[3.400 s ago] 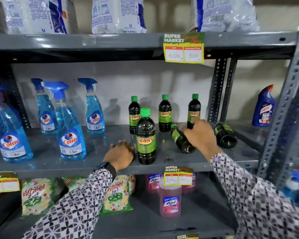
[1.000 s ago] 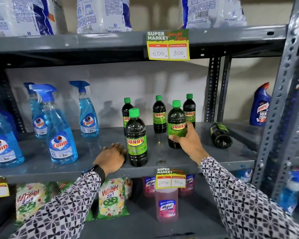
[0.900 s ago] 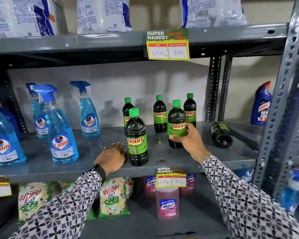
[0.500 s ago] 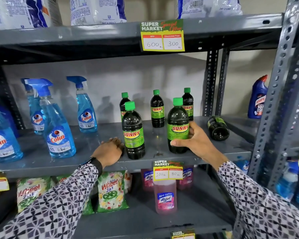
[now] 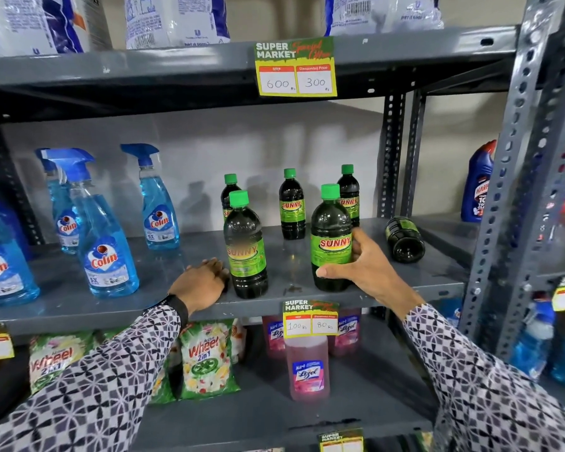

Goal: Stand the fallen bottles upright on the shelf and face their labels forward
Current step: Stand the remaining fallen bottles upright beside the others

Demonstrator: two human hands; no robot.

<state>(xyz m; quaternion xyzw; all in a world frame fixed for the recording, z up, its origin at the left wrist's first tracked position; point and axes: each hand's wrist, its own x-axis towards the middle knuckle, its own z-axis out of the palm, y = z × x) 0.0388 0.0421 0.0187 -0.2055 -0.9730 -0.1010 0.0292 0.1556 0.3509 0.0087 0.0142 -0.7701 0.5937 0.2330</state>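
Dark Sunny bottles with green caps stand on the grey middle shelf [image 5: 79,301]. My right hand [image 5: 366,269] grips one upright Sunny bottle [image 5: 330,236] near the front edge, its label facing me. A second front bottle [image 5: 245,249] stands upright just right of my left hand [image 5: 201,283], which rests flat on the shelf, fingers apart, holding nothing. Three more bottles stand behind: one at the back left [image 5: 229,194], one in the middle [image 5: 291,207], one at the back right [image 5: 349,194]. One fallen Sunny bottle [image 5: 404,238] lies on its side at the right, its base towards me.
Blue Colin spray bottles [image 5: 103,243] fill the shelf's left half. A metal upright [image 5: 519,190] borders the right, with a blue Harpic bottle [image 5: 477,187] beyond. Price tags [image 5: 296,68] hang on the shelf edges. Detergent packs [image 5: 206,357] and pink Lizol bottles [image 5: 307,367] sit below.
My right hand picked the fallen bottle up, stood it upright and drew it towards the front edge with its label forward. My left hand stayed flat on the shelf.
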